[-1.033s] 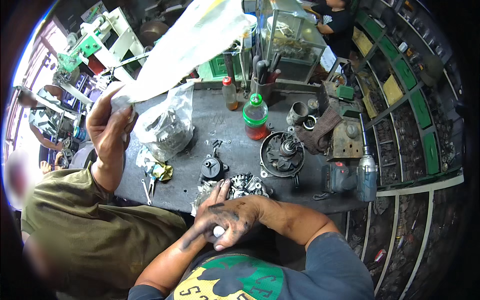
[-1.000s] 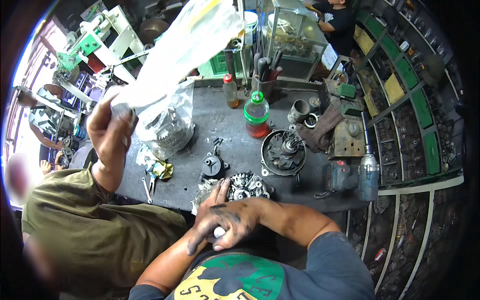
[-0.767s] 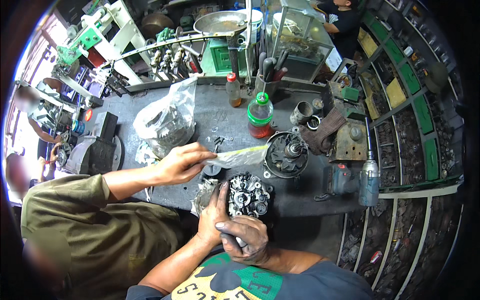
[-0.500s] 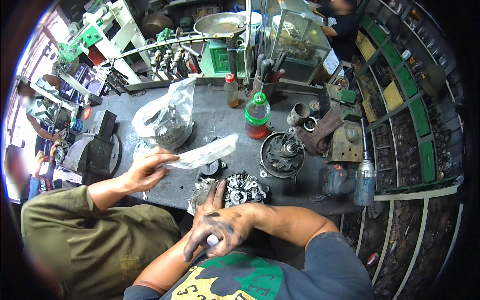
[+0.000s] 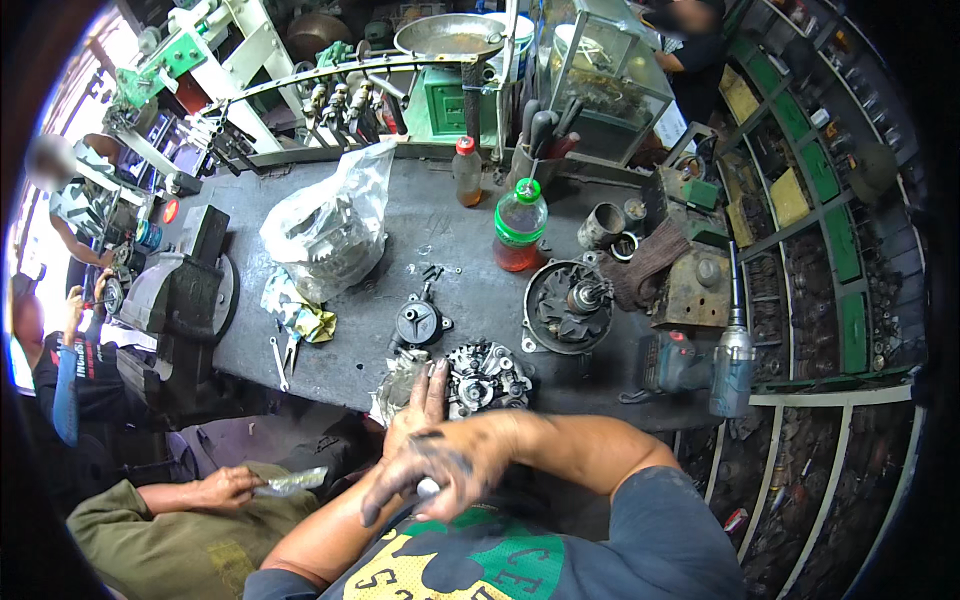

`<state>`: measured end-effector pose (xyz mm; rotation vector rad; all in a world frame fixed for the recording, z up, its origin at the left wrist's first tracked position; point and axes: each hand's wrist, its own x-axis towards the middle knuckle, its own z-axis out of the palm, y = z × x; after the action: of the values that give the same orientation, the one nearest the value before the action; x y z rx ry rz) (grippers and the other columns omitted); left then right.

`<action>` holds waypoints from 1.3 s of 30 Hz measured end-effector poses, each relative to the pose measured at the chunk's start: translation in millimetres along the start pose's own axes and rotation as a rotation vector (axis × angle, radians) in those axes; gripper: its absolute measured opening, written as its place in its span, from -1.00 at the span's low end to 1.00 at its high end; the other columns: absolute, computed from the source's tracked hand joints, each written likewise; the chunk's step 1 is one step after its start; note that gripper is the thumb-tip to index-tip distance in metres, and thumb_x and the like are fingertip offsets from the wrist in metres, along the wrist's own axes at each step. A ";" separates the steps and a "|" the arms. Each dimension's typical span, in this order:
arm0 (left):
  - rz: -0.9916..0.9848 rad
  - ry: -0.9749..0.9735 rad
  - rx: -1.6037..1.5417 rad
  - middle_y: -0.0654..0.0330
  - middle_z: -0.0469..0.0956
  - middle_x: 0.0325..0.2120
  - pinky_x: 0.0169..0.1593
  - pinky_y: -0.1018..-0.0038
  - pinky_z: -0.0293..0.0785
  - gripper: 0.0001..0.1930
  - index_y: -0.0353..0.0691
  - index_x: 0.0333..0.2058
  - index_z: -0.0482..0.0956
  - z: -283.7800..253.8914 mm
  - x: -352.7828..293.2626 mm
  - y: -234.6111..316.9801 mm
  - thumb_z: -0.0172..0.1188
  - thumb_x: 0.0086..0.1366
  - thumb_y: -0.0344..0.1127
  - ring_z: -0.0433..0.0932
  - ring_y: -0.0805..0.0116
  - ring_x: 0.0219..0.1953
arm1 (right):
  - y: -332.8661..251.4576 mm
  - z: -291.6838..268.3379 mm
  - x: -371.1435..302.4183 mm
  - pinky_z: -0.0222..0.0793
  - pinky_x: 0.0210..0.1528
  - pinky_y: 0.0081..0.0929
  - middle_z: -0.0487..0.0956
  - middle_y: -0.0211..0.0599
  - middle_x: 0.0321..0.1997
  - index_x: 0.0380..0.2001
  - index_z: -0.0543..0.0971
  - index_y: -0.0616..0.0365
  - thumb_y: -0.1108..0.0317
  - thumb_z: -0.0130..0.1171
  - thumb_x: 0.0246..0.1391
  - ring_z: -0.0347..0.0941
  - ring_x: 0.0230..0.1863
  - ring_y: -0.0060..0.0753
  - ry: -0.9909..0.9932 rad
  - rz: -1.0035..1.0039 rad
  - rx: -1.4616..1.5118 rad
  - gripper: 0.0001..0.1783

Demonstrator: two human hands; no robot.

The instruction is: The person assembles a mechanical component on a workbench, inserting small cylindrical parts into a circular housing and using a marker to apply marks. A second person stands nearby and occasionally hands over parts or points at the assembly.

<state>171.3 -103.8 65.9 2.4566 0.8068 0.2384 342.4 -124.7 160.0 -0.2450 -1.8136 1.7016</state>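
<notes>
My left hand (image 5: 420,402) lies with its fingers stretched out over a greyish metal housing (image 5: 392,388) at the bench's front edge. Beside those fingers is an open metal assembly (image 5: 486,378) with small parts on it. My right hand (image 5: 450,463), stained black, crosses above the left wrist, closed round something with a round white end (image 5: 428,487); the rest of it is hidden in the fist. Just beyond the housing lies a round black cover (image 5: 418,322) with lugs. To the right sits a round housing with a finned rotor and shaft (image 5: 570,305).
A co-worker's hand (image 5: 232,487) at lower left holds a small clear packet (image 5: 295,481). On the bench (image 5: 440,220) are a bagged metal part (image 5: 335,245), wrenches (image 5: 281,362), a rag (image 5: 300,305), a vise (image 5: 185,275), a green-capped bottle (image 5: 520,225) and an impact driver (image 5: 733,365).
The co-worker's olive-sleeved arm has drawn back to the lower left with the clear plastic, uncovering the black cover, rag and wrenches. My hands stay nearly in place; the right one is slightly blurred.
</notes>
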 end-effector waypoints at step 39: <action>0.285 -0.216 0.055 -0.16 0.45 0.37 0.23 -0.03 0.65 0.45 0.10 0.65 0.04 -77.6 44.5 -31.1 0.77 -0.22 -0.10 0.65 -0.26 0.21 | -38.1 55.7 -63.9 0.33 -0.41 -0.56 0.58 -0.35 -0.46 -0.19 0.69 0.35 0.27 0.21 0.29 0.42 -0.49 -0.61 1.193 -0.113 -0.217 -0.70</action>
<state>166.7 -22.4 114.2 2.5895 0.3755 0.0519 372.2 -210.9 177.9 -0.9784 -1.0344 0.8814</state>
